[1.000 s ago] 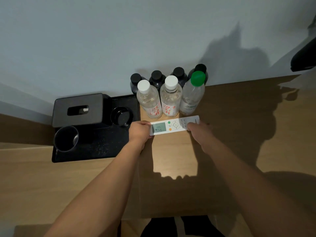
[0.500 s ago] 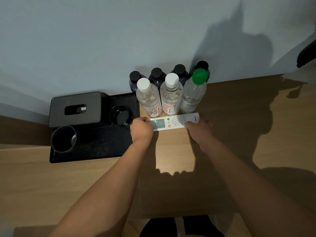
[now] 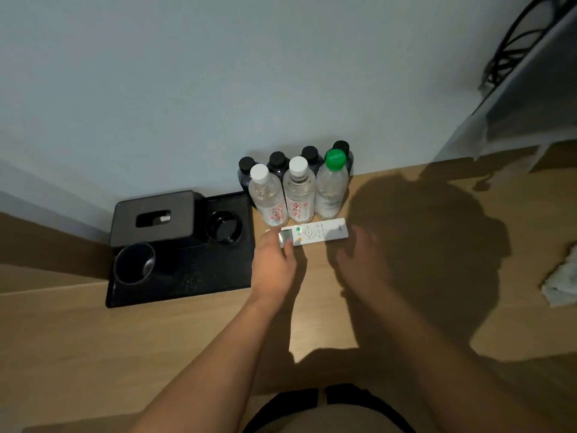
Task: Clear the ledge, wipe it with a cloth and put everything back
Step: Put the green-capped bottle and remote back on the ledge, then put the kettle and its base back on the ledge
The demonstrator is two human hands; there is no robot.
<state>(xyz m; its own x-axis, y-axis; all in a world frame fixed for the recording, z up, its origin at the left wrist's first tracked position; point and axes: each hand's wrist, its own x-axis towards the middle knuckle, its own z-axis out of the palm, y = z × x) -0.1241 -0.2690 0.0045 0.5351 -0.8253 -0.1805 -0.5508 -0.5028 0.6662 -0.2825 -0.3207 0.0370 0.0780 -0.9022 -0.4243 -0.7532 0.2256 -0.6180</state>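
- Fingers of the left hand [image 3: 274,260] rest on the left end of the remote control [image 3: 313,235], thumb tip over its small screen; whether they pinch it or only press is hard to tell.
- Right hand [image 3: 363,260] hangs just near of the remote's right end, fingers loosely spread, holding nothing and seemingly clear of it.
- Remote lies flat on the wooden ledge [image 3: 312,323], lengthwise left to right, just near of three clear water bottles [image 3: 298,195]; four dark-capped bottles [image 3: 278,160] stand behind them at the wall.
- Left of it sits a black tray [image 3: 187,282] carrying a tissue box [image 3: 153,218] and two black cups [image 3: 134,262].
- Crumpled cloth [image 3: 562,276] lies far right on the ledge.
- Judged step: squaring the remote into place, so the task looks nearly finished.
- To do it well: nudge gently, keep it parallel to the bottle row without bumping a bottle, then lift the fingers straight off.
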